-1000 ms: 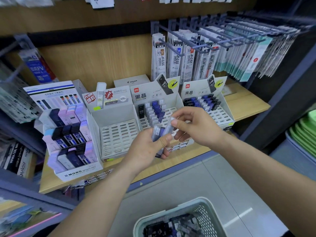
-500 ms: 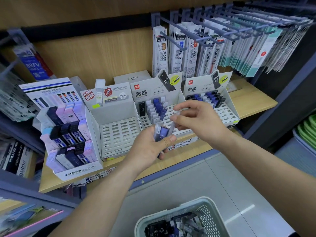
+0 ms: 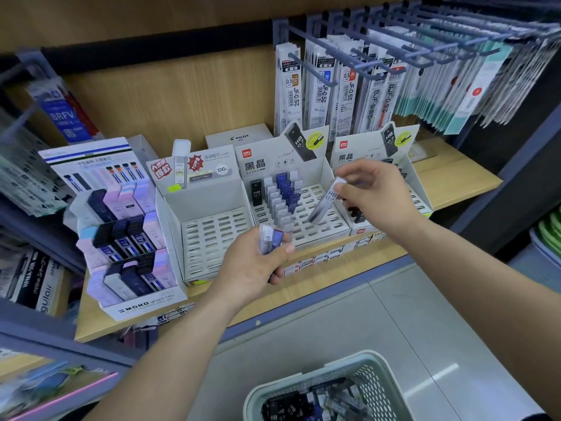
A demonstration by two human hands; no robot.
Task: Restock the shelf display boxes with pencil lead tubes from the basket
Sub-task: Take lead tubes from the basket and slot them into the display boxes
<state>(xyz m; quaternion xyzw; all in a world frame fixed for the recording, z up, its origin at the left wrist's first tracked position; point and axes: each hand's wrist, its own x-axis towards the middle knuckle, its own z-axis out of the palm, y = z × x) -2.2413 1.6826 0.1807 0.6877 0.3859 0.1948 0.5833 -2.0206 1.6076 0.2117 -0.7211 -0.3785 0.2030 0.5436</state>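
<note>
My right hand [image 3: 375, 197] pinches one clear lead tube [image 3: 324, 200] marked HB 07 by its top end, tilted over the slotted tray of the middle display box [image 3: 321, 174]. That box holds a black tube, a row of clear tubes and a row of blue ones. My left hand [image 3: 253, 267] grips a small bunch of lead tubes [image 3: 270, 238], clear and blue, in front of the shelf edge. The pale green basket [image 3: 303, 379] at the bottom holds several black and clear tubes. An empty display box [image 3: 212, 214] stands on the left of the middle box, another display box [image 3: 422, 189] on the right.
A MONO display stand [image 3: 121, 238] with pastel and dark lead cases stands at the left of the wooden shelf [image 3: 449, 177]. Refill packs [image 3: 349, 89] hang on hooks above the boxes. A PILOT box [image 3: 239, 138] sits behind. Grey floor tiles lie around the basket.
My right hand has pulled one clear tube out of the bunch in my left hand and carried it right and away, over the middle box. The camera tilted slightly.
</note>
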